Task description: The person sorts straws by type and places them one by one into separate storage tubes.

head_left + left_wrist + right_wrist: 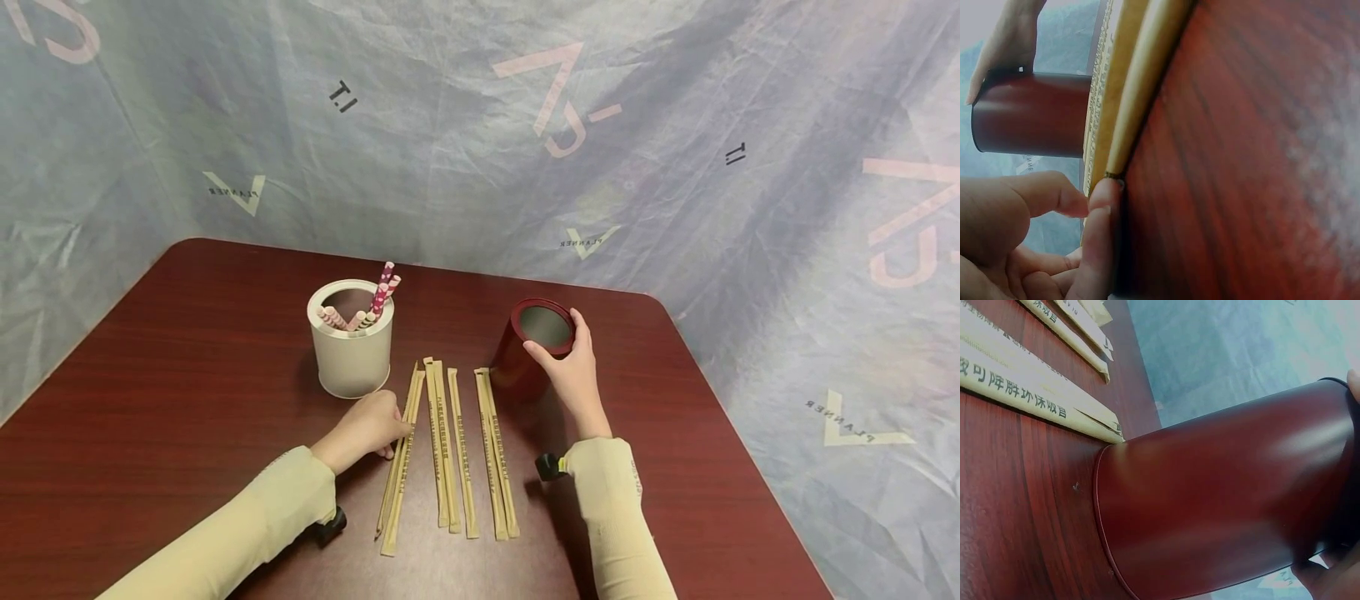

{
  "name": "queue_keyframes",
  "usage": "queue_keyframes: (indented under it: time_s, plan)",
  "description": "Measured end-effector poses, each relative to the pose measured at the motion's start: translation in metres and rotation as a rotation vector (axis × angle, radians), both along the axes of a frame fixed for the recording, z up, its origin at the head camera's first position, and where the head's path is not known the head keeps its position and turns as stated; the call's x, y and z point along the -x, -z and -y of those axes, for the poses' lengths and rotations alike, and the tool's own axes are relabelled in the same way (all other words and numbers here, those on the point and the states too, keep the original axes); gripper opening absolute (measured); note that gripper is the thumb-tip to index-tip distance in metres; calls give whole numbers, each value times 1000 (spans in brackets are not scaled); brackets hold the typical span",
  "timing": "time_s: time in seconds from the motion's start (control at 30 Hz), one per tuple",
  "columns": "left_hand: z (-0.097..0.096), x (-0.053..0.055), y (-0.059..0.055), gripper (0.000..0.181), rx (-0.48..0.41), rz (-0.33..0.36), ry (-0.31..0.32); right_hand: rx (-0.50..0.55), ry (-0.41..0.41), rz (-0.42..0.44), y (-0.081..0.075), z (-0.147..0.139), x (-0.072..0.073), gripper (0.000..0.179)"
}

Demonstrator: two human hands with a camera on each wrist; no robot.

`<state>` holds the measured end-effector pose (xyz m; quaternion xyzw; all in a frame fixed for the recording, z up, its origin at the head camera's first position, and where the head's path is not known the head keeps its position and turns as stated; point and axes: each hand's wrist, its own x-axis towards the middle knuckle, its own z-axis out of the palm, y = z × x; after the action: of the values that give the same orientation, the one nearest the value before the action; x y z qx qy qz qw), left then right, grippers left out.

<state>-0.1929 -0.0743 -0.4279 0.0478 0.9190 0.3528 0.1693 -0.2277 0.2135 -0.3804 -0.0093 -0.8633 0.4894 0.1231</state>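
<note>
Several straws in brown paper sleeves lie side by side on the table. My left hand (367, 427) is at the leftmost ones and pinches a paper-wrapped straw (398, 487) between thumb and index finger; the left wrist view shows those fingers close up at the straw's edge. My right hand (579, 383) grips a dark red can (516, 367) around its top rim, thumb on the near side and fingers on the far side. The can's base meets the table beside the rightmost wrapped straws (497, 467). Its open top faces up.
A white can (352, 362) holding several pink-patterned and striped paper straws (381, 293) stands beyond my left hand. More wrapped straws (442, 450) lie between the hands. The dark red wooden table (187, 375) ends at a grey printed cloth (450, 150) behind.
</note>
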Motion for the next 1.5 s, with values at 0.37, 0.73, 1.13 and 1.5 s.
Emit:
queue_keyframes:
  time_s: [0.37,0.73,1.13,1.5]
  plan:
    - [-1,0,-2,44,41,0,-5,-8,-6,5,0,1,-10,92]
    - [-3,-2,-4,37,70,-23,15,-19,3,1,2,1,-14,93]
    - [-4,0,-3,33,90,-51,55,-9,5,-4,1,1,-23,93]
    - [5,6,3,30,-138,33,57,-15,9,0,1,1,-27,92]
